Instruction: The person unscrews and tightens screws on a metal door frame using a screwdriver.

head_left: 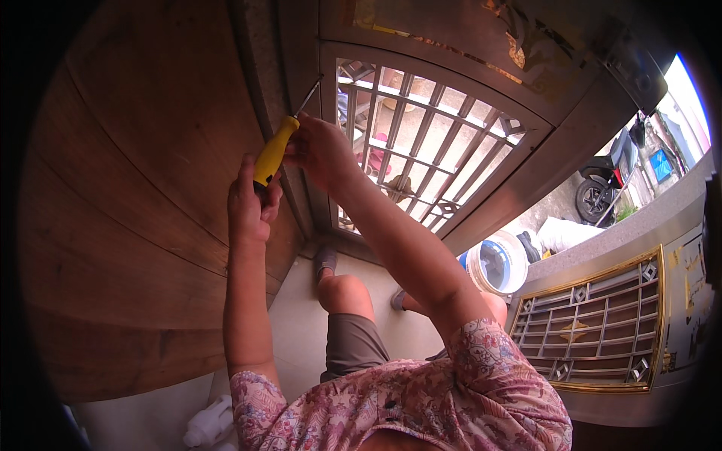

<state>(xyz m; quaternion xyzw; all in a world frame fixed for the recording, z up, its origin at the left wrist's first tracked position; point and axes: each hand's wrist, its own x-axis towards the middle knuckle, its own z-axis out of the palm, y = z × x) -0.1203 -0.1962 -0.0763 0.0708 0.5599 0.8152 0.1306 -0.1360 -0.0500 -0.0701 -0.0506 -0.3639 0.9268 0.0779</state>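
A screwdriver [275, 152] with a yellow handle and dark butt end points up and away. Its thin metal shaft reaches the inner edge of a metal door [553, 113], and a small screw or fitting seems to be at the tip, too small to make out. Low on the handle, my left hand [252, 201] is closed with the fingers wrapped round it. My right hand [325, 152] is curled at the upper end of the handle by the shaft; its fingertips are partly hidden behind the handle.
A barred grille [432, 113] fills the door's opening. Brown wooden panelling [143, 188] rises close on the left. By my right knee stands a white and blue bucket [496, 263]. Another metal door with a gold-framed grille [594, 323] is at the right. Outside is a motorbike [598, 192].
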